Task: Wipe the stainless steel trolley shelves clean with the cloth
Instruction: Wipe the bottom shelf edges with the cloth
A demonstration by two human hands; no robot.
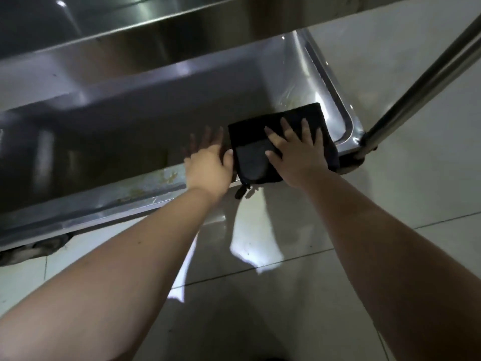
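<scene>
Nearest the lens: left forearm (117,256) and right forearm (390,243), bare, reaching forward over pale floor tiles (260,282) toward the stainless steel lower shelf (117,131).

Left hand (209,162): laid flat on the lower shelf just inside the front rim (104,204). Fingers straight and slightly spread, holding nothing. Thumb touching the left edge of the cloth (251,162).

Right hand (296,152): laid palm down on top of the cloth, fingers straight and fanned wide. No curl, no pinch.

Cloth: dark, folded to a rough rectangle, lying on the lower shelf at its right-hand end, close to the front right corner. Near edge over the front rim, with a small dark tab (240,192) hanging below. Position relative to the hands: under the right hand, directly right of the left hand.

Front rim, left of the left hand: rust-coloured stains (156,179).

Upper shelf (130,35): above and behind, overhanging the lower shelf.

Upright tube (426,76): rising from the front right corner, just right of the cloth, apart from it.
</scene>
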